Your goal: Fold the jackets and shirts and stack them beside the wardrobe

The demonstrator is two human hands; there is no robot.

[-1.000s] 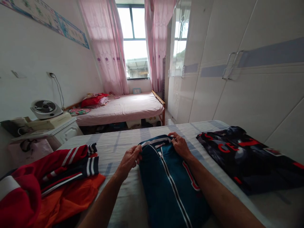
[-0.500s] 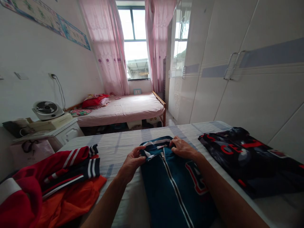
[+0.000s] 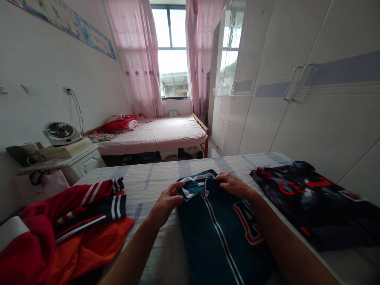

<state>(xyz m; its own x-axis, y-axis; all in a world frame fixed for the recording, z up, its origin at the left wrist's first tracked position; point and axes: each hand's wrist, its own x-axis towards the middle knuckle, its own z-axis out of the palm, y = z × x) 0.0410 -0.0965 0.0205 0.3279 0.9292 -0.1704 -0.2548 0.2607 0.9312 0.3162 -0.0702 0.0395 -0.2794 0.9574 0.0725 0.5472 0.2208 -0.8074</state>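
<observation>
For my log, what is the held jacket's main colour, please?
The jacket is dark teal in the head view.

Bright daylight from the window (image 3: pixel 174 33) well beyond the fingers (image 3: pixel 172 189), reflections in the wardrobe (image 3: pixel 323 126) to their right, dim foreground below them

Dark teal jacket (image 3: pixel 204 231), mostly zipped, lying front up

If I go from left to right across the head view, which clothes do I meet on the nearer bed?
Red garment with white stripes → teal zip-up jacket → black garment with red lettering.
</observation>
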